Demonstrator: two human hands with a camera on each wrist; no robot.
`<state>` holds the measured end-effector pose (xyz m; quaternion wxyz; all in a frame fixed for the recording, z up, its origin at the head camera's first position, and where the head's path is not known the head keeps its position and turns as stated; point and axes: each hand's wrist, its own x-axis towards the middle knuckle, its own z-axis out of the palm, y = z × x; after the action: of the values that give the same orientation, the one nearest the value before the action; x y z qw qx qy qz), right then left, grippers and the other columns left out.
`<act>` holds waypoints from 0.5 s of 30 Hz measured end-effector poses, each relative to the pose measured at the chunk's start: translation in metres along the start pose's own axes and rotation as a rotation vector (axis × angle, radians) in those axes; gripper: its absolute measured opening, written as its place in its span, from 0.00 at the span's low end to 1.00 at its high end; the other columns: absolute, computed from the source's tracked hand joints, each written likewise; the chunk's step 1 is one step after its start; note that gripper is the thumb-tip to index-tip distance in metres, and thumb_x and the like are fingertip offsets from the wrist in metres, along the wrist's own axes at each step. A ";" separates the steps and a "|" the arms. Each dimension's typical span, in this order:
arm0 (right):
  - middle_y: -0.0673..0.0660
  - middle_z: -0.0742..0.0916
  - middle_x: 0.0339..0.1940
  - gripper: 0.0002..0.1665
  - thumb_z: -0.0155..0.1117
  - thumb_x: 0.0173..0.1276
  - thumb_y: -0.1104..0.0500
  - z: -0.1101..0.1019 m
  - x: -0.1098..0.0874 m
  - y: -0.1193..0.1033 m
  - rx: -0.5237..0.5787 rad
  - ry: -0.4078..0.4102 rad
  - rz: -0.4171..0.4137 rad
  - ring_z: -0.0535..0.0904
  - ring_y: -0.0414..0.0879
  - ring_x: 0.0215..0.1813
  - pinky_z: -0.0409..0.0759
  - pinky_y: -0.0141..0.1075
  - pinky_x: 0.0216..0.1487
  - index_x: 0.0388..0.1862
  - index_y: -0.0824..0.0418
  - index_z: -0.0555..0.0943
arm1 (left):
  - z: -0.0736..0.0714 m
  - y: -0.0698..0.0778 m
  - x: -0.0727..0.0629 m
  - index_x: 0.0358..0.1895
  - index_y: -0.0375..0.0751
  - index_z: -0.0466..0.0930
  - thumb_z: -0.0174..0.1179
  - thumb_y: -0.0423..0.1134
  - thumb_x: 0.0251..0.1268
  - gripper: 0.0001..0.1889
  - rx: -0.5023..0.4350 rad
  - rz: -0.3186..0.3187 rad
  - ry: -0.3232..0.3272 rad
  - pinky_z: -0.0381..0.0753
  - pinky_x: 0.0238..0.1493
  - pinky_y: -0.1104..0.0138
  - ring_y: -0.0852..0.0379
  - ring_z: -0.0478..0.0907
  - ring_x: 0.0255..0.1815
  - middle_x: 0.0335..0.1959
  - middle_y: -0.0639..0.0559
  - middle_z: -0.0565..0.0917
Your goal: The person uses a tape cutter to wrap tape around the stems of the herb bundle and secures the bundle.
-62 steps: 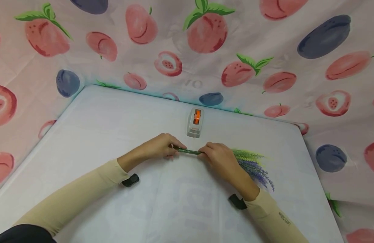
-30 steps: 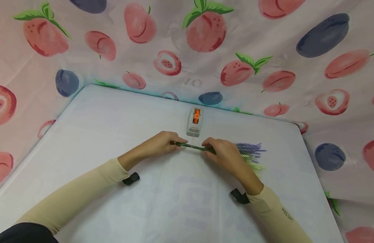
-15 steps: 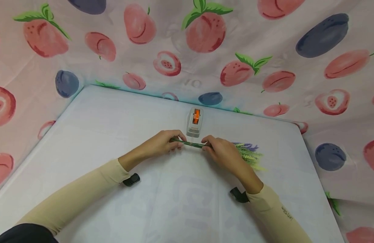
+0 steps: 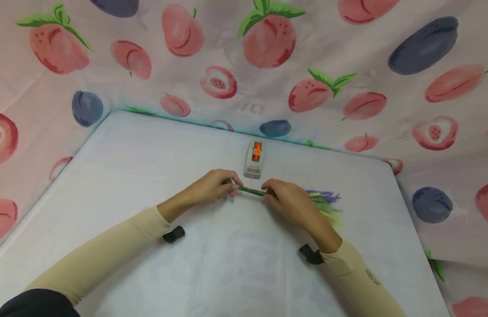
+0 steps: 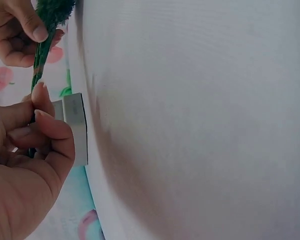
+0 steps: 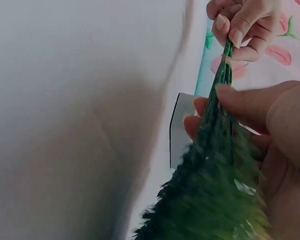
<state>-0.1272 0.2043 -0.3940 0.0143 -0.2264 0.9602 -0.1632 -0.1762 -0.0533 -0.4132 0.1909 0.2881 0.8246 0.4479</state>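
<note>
A bunch of lavender-like flower sprigs with purple and yellow-green heads (image 4: 326,203) is held sideways between both hands. My left hand (image 4: 214,187) pinches the ends of the green stems (image 4: 251,191) between thumb and fingers. Nearer the heads, my right hand (image 4: 290,201) grips the stems, its thumb (image 6: 240,100) lying along them and the leafy part spreading below it in the right wrist view. A pale brownish band (image 6: 227,61) wraps the stems between the two hands. The palm and fingers of the right hand hide part of the bunch in the head view.
A grey tape dispenser (image 4: 253,169) with an orange wheel (image 4: 257,151) stands just beyond the hands on the white table (image 4: 157,149). Behind the table hangs a fruit-printed cloth (image 4: 228,48). A dark wrist camera (image 4: 174,234) sits under the left sleeve cuff.
The bunch has turned about its stems, bringing the purple heads from the near side to the far side. Both hands have shifted slightly away from the body, still holding the stems.
</note>
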 end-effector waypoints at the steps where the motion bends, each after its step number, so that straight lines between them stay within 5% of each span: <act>1: 0.51 0.90 0.41 0.13 0.70 0.70 0.61 0.000 0.000 0.000 -0.011 0.007 -0.001 0.83 0.42 0.36 0.82 0.40 0.37 0.53 0.57 0.84 | 0.001 0.000 0.000 0.50 0.45 0.85 0.59 0.34 0.76 0.07 0.017 0.009 0.003 0.76 0.31 0.66 0.55 0.77 0.29 0.32 0.47 0.86; 6: 0.51 0.90 0.44 0.13 0.69 0.70 0.62 0.001 0.000 0.002 -0.049 0.028 0.005 0.84 0.44 0.37 0.82 0.41 0.38 0.52 0.57 0.84 | 0.002 0.001 0.002 0.49 0.42 0.88 0.64 0.31 0.70 0.09 0.104 0.056 0.027 0.75 0.41 0.67 0.60 0.76 0.34 0.36 0.49 0.87; 15: 0.52 0.90 0.43 0.19 0.78 0.62 0.60 0.002 0.001 0.005 -0.136 0.038 -0.034 0.86 0.46 0.39 0.84 0.43 0.41 0.51 0.58 0.84 | 0.003 0.002 0.004 0.50 0.40 0.88 0.60 0.31 0.73 0.09 0.036 0.016 0.011 0.72 0.24 0.70 0.61 0.72 0.20 0.31 0.43 0.84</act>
<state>-0.1297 0.2073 -0.3971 -0.0223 -0.2401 0.9651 -0.1022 -0.1769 -0.0480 -0.4133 0.1773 0.2957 0.8312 0.4362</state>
